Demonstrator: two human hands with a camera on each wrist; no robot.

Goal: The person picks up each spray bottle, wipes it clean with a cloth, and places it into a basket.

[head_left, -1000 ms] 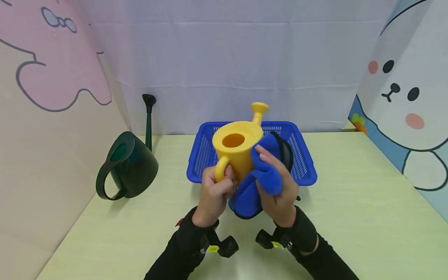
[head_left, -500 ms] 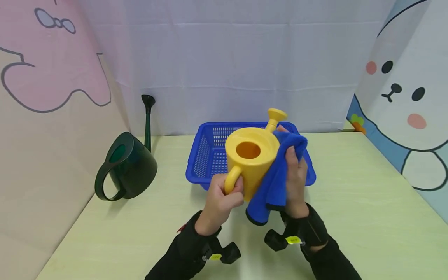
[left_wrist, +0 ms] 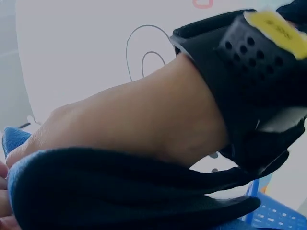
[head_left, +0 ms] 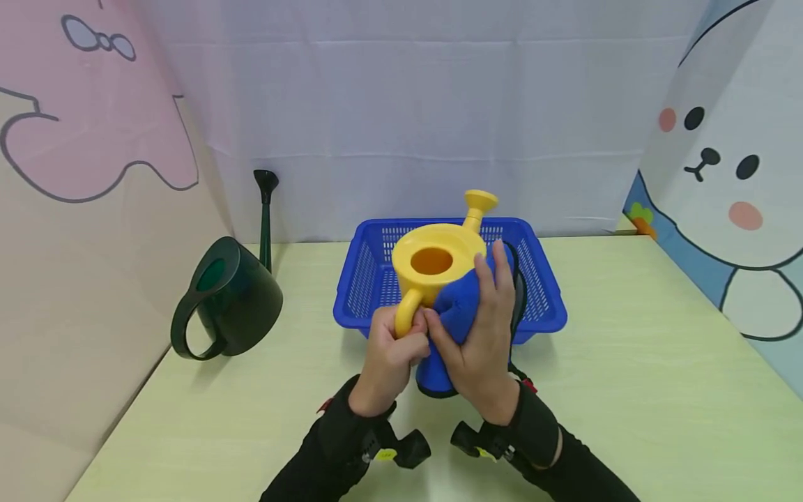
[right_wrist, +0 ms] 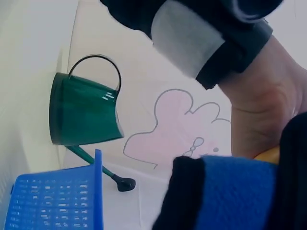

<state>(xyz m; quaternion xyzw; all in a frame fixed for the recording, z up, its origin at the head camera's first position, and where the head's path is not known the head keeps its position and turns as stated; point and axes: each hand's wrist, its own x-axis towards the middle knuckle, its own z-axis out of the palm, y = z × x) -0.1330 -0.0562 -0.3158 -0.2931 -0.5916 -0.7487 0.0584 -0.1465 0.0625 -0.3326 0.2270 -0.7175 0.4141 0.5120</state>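
The head view is evenly and brightly lit from above, and no hard glare is seen on the table (head_left: pixel 627 390). Soft, short shadows are cast beneath the green can (head_left: pixel 228 296) and under the basket (head_left: pixel 539 307), just beyond the fingers. The head view is sharp in the middle, while straight lines are bowed slightly toward the edges. Both wrist views are darker and softer. In the left wrist view the left hand (left_wrist: pixel 129 120) is blurred by closeness, and the cloth (left_wrist: pixel 120 187) below it is rendered nearly black. In the right wrist view a small highlight is caught on the green can, far from the fingers.
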